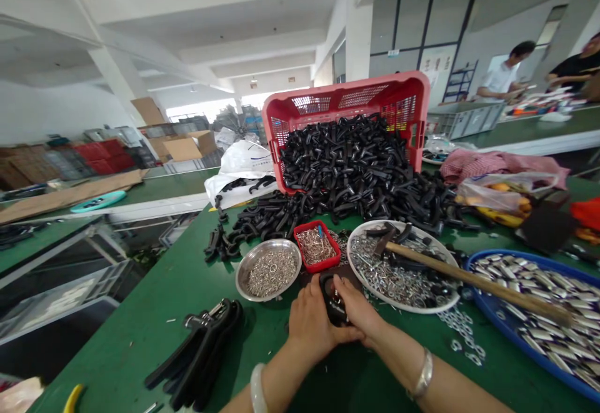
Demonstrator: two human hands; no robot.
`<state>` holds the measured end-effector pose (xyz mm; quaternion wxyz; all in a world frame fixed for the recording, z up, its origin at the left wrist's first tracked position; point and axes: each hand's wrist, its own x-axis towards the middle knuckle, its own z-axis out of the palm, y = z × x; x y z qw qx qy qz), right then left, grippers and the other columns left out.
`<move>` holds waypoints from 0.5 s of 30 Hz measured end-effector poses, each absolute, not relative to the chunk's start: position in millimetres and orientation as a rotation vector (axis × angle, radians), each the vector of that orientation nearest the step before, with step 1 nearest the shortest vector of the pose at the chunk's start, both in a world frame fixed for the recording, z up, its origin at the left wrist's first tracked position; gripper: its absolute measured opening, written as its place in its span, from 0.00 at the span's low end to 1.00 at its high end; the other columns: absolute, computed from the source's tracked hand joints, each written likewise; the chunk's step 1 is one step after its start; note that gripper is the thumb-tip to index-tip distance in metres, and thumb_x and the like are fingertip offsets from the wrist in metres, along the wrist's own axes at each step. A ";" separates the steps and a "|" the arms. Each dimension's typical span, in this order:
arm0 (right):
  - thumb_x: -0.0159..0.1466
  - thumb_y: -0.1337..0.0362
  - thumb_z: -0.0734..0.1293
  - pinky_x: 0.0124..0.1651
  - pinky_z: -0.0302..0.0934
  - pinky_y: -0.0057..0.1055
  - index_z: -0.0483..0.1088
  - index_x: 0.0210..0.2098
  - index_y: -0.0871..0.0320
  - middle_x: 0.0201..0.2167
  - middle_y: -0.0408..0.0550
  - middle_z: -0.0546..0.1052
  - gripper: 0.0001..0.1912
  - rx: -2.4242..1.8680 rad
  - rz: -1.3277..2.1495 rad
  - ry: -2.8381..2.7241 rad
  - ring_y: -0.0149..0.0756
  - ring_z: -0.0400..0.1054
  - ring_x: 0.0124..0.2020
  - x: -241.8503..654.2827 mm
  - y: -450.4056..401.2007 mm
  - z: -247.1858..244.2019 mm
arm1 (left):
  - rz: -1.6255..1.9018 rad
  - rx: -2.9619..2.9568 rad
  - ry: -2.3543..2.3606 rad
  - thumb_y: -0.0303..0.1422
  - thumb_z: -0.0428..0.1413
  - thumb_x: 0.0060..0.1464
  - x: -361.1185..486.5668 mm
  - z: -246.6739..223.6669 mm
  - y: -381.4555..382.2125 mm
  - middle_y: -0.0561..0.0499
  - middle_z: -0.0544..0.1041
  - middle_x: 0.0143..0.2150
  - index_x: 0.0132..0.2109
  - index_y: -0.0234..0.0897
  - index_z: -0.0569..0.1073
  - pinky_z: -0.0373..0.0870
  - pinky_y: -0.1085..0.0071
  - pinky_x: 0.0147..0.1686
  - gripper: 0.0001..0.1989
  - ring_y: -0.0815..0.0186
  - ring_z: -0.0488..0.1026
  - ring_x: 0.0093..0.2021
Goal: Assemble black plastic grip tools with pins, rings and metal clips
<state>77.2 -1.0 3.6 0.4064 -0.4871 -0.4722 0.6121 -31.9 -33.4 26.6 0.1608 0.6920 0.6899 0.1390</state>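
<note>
Low in the middle of the head view, my left hand (pixel 307 319) is closed around the left side of a black curved part (pixel 335 308) with light lettering. My right hand (pixel 360 314) grips its right side, with the fingertips near a small shiny metal piece on it. My fingers hide much of the part. Just beyond my hands stand a metal bowl of small rings (pixel 244 288), a red square tray of small pins (pixel 335 260) and a white round tray of loose hardware (pixel 407 307). A wooden-handled hammer (pixel 435 264) lies across the white tray.
A red basket (pixel 347 91) lies tipped toward me, black parts spilling onto the green table (pixel 187 282). Several long black handles (pixel 201 357) lie at left. A blue tray (pixel 497 325) of shiny metal pieces stands at right. Two people (pixel 501 79) work at the far right.
</note>
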 end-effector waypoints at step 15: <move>0.61 0.62 0.61 0.43 0.61 0.38 0.66 0.44 0.62 0.43 0.53 0.69 0.13 -1.580 0.149 -2.717 0.38 0.66 0.42 59.5 143.1 42.7 | 0.105 2.364 1.575 0.59 0.56 0.23 -41.8 19.0 2.2 0.36 0.59 0.57 0.59 0.30 0.55 0.52 0.53 0.54 0.57 0.45 0.56 0.56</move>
